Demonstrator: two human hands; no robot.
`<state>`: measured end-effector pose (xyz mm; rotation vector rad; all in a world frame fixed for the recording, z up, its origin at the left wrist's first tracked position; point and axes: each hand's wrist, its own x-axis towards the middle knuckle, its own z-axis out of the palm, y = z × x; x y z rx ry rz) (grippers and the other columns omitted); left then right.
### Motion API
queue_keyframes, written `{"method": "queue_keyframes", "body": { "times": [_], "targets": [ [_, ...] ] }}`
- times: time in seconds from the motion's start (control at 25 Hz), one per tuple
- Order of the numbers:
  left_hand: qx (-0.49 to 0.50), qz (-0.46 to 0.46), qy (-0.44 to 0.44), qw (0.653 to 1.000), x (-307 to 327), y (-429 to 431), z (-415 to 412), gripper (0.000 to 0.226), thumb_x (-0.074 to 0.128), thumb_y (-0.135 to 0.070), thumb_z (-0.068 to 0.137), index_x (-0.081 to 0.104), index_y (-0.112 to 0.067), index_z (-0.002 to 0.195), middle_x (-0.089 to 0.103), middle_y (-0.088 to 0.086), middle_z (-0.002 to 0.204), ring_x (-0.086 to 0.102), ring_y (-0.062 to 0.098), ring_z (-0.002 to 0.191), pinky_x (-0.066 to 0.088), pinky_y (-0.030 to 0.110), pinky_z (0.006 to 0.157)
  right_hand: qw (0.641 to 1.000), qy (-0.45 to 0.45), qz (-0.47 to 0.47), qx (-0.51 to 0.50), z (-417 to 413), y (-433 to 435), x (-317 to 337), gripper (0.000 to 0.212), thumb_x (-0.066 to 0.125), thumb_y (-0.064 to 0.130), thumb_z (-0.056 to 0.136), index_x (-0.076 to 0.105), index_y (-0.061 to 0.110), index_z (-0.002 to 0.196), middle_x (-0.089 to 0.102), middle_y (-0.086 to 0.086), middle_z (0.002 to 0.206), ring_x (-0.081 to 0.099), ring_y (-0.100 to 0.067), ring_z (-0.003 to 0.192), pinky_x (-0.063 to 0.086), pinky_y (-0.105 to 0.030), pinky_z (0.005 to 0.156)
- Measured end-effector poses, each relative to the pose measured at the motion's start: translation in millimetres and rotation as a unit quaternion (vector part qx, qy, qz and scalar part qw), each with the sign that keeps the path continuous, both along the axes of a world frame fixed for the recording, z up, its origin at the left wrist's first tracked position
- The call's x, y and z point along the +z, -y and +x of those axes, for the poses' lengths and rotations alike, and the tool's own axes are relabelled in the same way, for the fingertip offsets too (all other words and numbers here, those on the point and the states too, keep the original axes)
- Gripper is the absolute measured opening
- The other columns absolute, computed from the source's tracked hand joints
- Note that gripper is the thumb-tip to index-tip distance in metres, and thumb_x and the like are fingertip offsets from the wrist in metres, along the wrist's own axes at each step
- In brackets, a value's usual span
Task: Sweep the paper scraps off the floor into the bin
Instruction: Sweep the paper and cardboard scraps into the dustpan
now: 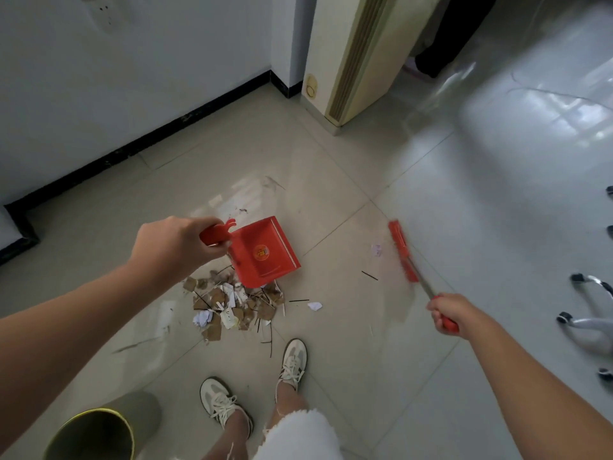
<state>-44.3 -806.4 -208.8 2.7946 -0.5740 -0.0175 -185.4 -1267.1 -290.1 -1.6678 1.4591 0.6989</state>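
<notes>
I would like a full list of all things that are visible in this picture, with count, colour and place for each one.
dustpan: one, red, tilted above the scrap pile, in the left hand
brush: one, red, bristles near the floor at centre right, in the right hand
scrap pile: one heap, brown and white, floor centre
stray scraps: two, white and pale, floor right of the pile
bin: one, olive with yellow rim, bottom left
cabinet: one, cream, top centre
chair legs with wheels: several, grey and black, right edge
shoes: two, white, bottom centre
left hand: grip closed on dustpan handle
right hand: grip closed on brush handle
</notes>
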Motion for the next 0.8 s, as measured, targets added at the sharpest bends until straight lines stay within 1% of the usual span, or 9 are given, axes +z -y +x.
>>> {"method": "queue_keyframes", "body": {
  "times": [0.04, 0.12, 0.2, 0.28, 0.36, 0.48, 0.64, 0.72, 0.8],
  "targets": [
    [-0.010, 0.002, 0.001, 1.000, -3.5, 11.9, -0.1, 0.021, 0.079, -0.038, 0.073, 0.075, -0.023, 0.087, 0.060, -0.009, 0.051, 0.049, 0.011, 0.040, 0.032, 0.013, 0.041, 1.000, -0.014, 0.007, -0.014, 4.1, 8.0, -9.2, 0.023, 0.041, -0.010, 0.089, 0.045, 0.009, 0.076, 0.039, -0.004, 0.031, 0.032, -0.006, 0.019, 0.035, -0.012, 0.030],
    [-0.026, 0.011, -0.004, 1.000, -10.4, 33.1, 0.5, 0.020, 0.081, -0.038, 0.070, 0.074, -0.025, 0.084, 0.061, -0.010, 0.050, 0.047, 0.010, 0.039, 0.028, 0.010, 0.042, 0.999, -0.038, 0.024, -0.015, 9.2, 11.0, -25.7, 0.026, 0.037, -0.010, 0.088, 0.043, 0.008, 0.070, 0.038, -0.001, 0.027, 0.032, -0.006, 0.018, 0.035, -0.012, 0.029],
    [-0.035, 0.022, -0.011, 0.999, -15.5, 47.8, 0.4, 0.020, 0.080, -0.040, 0.071, 0.074, -0.027, 0.084, 0.061, -0.011, 0.049, 0.049, 0.010, 0.038, 0.029, 0.010, 0.041, 0.998, -0.055, 0.044, -0.007, 10.9, 3.5, -33.6, 0.027, 0.036, -0.011, 0.086, 0.042, 0.008, 0.069, 0.037, -0.001, 0.027, 0.031, -0.006, 0.018, 0.035, -0.012, 0.030],
    [-0.035, 0.018, -0.014, 0.999, -16.1, 52.2, -0.7, 0.021, 0.080, -0.039, 0.071, 0.074, -0.026, 0.086, 0.062, -0.011, 0.050, 0.050, 0.010, 0.039, 0.030, 0.011, 0.041, 0.996, -0.065, 0.056, 0.016, 7.8, -8.7, -30.0, 0.028, 0.036, -0.012, 0.085, 0.042, 0.010, 0.069, 0.036, -0.002, 0.030, 0.029, -0.006, 0.019, 0.035, -0.012, 0.031],
    [-0.018, 0.014, -0.012, 1.000, -12.5, 49.3, -3.5, 0.022, 0.079, -0.038, 0.072, 0.075, -0.025, 0.089, 0.062, -0.010, 0.052, 0.052, 0.011, 0.041, 0.030, 0.011, 0.041, 0.995, -0.070, 0.069, 0.036, 1.4, -24.1, -18.9, 0.027, 0.036, -0.012, 0.084, 0.043, 0.011, 0.073, 0.036, -0.003, 0.035, 0.028, -0.007, 0.021, 0.035, -0.011, 0.033],
    [0.002, 0.016, -0.003, 1.000, -2.3, 36.4, -15.9, 0.022, 0.080, -0.036, 0.072, 0.075, -0.023, 0.088, 0.061, -0.008, 0.051, 0.052, 0.012, 0.041, 0.028, 0.011, 0.041, 0.990, -0.075, 0.097, 0.074, -13.2, -58.2, -3.3, 0.026, 0.034, -0.012, 0.083, 0.047, 0.012, 0.084, 0.037, -0.003, 0.040, 0.029, -0.007, 0.023, 0.032, -0.010, 0.035],
    [-0.013, 0.022, 0.021, 0.999, 21.6, -0.2, -42.7, 0.019, 0.084, -0.031, 0.068, 0.075, -0.023, 0.082, 0.060, -0.010, 0.050, 0.045, 0.009, 0.039, 0.021, 0.008, 0.043, 0.979, -0.079, 0.132, 0.131, -48.7, -128.0, 15.9, 0.028, 0.030, -0.012, 0.080, 0.045, 0.011, 0.088, 0.036, -0.004, 0.050, 0.029, -0.008, 0.024, 0.029, -0.010, 0.037],
    [0.000, 0.023, 0.033, 0.999, 30.7, -28.1, -60.0, 0.018, 0.081, -0.034, 0.070, 0.075, -0.023, 0.084, 0.062, -0.008, 0.052, 0.047, 0.012, 0.042, 0.025, 0.011, 0.043, 0.976, -0.073, 0.142, 0.145, -67.7, -168.2, 21.3, 0.028, 0.030, -0.012, 0.080, 0.045, 0.010, 0.086, 0.037, -0.004, 0.050, 0.029, -0.009, 0.024, 0.029, -0.010, 0.036],
    [0.024, 0.011, 0.032, 0.999, 36.3, -58.5, -82.0, 0.019, 0.077, -0.038, 0.074, 0.075, -0.025, 0.088, 0.064, -0.006, 0.056, 0.054, 0.016, 0.046, 0.034, 0.016, 0.043, 0.975, -0.072, 0.159, 0.136, -88.4, -211.0, 26.5, 0.026, 0.031, -0.011, 0.082, 0.045, 0.011, 0.080, 0.038, -0.003, 0.043, 0.030, -0.008, 0.024, 0.029, -0.010, 0.036]
  ]
}}
